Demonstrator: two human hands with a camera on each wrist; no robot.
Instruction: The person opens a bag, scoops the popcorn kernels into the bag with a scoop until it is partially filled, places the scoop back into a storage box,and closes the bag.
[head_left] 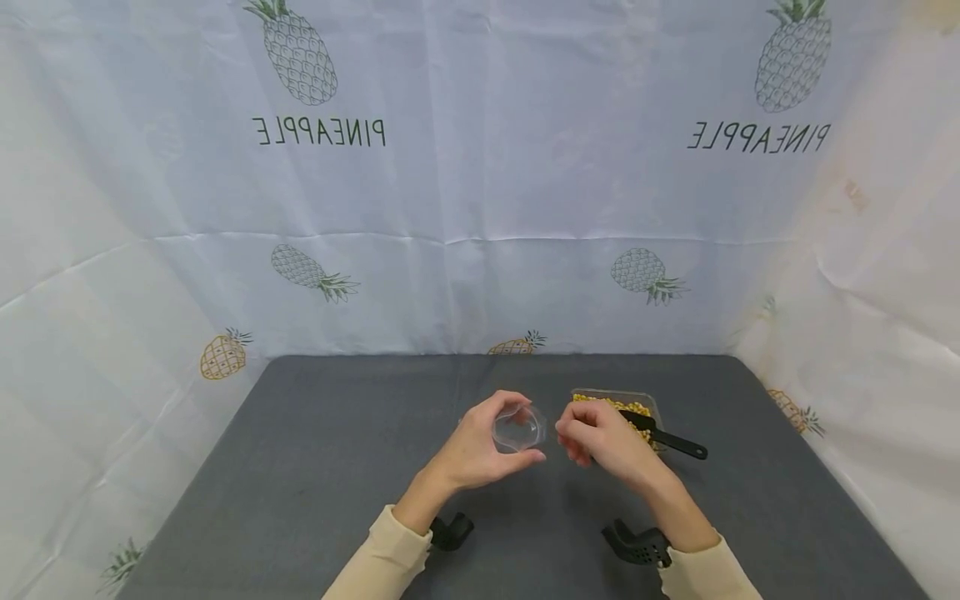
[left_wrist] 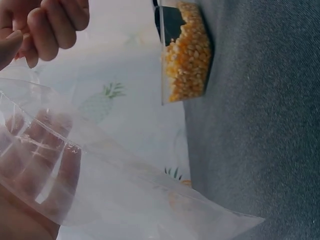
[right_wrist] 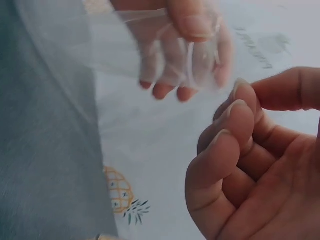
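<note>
My left hand (head_left: 474,446) grips a clear cone-shaped plastic bag (left_wrist: 135,185) near its wide mouth, the fingers showing through the film. The bag's pointed end hangs down toward the table in the left wrist view. Just right of the bag, my right hand (head_left: 609,437) is raised with its fingers curled. In the right wrist view its thumb (right_wrist: 285,90) meets the index fingertip, and nothing shows between them. Beyond the right hand stands a clear box (head_left: 611,392) of yellow corn kernels (left_wrist: 187,65), partly hidden by that hand.
A black scoop (head_left: 678,443) lies in the corn with its handle sticking out over the box's right side. The grey table (head_left: 315,467) is backed by a white cloth (head_left: 480,167) printed with pineapples. A black strap mount (head_left: 637,546) sits at each wrist.
</note>
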